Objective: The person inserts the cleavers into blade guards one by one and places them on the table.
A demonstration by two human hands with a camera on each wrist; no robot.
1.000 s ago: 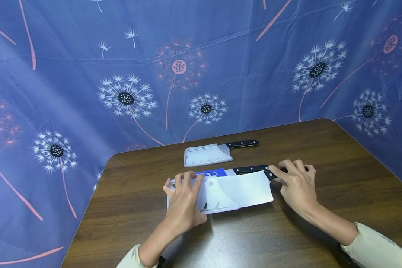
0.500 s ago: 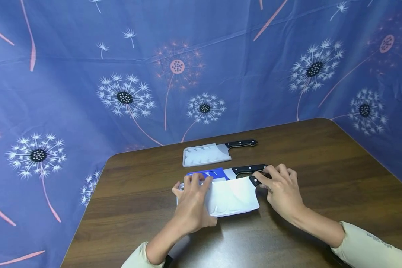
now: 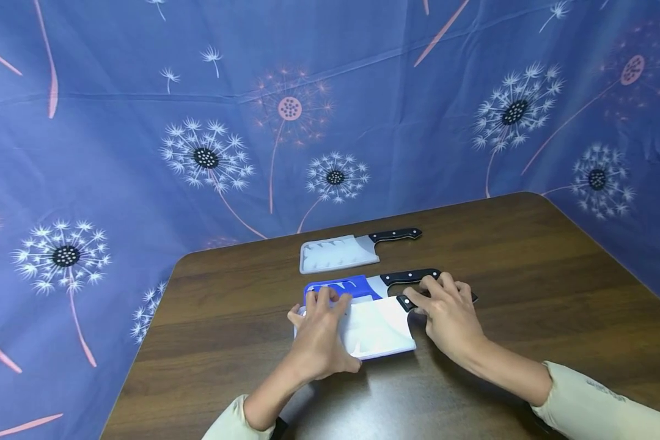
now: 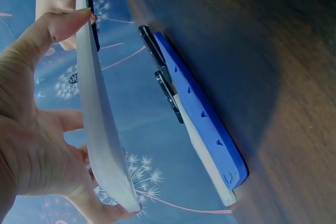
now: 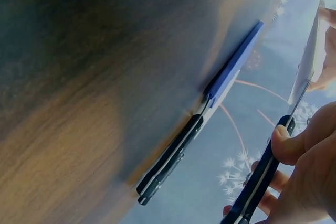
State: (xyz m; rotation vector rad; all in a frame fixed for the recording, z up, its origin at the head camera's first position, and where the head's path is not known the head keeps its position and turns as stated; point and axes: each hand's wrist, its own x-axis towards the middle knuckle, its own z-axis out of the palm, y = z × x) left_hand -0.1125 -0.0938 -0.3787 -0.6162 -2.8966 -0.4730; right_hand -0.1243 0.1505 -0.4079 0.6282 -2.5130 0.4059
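My left hand (image 3: pixel 321 339) grips a white plastic blade cover (image 4: pixel 100 114) by its edges, thumb on the near edge and fingers over the far one. In the right wrist view, my right hand (image 5: pixel 307 166) holds the black riveted handle (image 5: pixel 262 174) of a cleaver, its thumb pressed on the handle near the blade. Most of the cleaver's blade sits inside the white cover. Both are held up off the table in the wrist views. Just behind them lies a knife with a black handle (image 3: pixel 409 277) in a blue blade cover (image 3: pixel 371 288).
Farther back on the brown wooden table (image 3: pixel 236 311) lies another cleaver, in a white cover (image 3: pixel 335 254), its black handle (image 3: pixel 396 234) pointing right. A blue curtain (image 3: pixel 242 61) with dandelion prints hangs behind the table edge.
The right hand has moved left, sliding the cleaver's blade deeper into the white cover. The left hand has shifted slightly right and nearer, showing more of the blue cover.
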